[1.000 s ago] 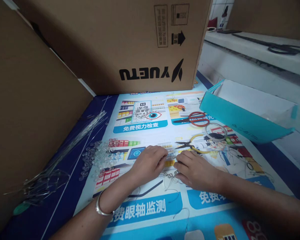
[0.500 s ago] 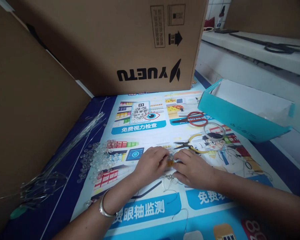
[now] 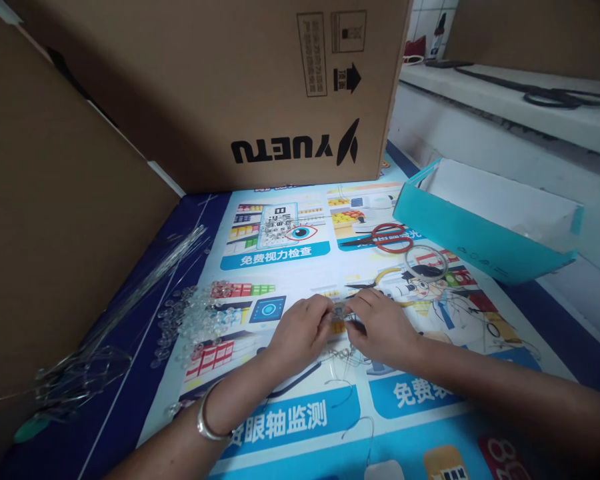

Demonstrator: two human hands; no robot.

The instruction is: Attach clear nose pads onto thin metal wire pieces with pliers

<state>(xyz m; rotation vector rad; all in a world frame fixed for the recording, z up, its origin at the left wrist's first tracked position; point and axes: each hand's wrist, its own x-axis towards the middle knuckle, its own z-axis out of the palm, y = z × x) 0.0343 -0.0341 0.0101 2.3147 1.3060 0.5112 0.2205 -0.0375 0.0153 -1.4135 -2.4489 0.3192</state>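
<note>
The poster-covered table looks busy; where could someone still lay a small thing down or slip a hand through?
Bare poster lies between the cardboard box and the hands. Another free patch sits along the near edge below the left hand and right hand. It is crowded at the clear beads, the wires, and around the scissors by the teal box.

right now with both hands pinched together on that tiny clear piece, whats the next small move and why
Probably keep both pinches closed and finish working the small clear bead piece between the fingertips. The left hand and right hand meet on it just above the printed blue-and-white poster mat, with thin bent wire loops lying directly beneath. Letting go would likely drop it among them.
</note>
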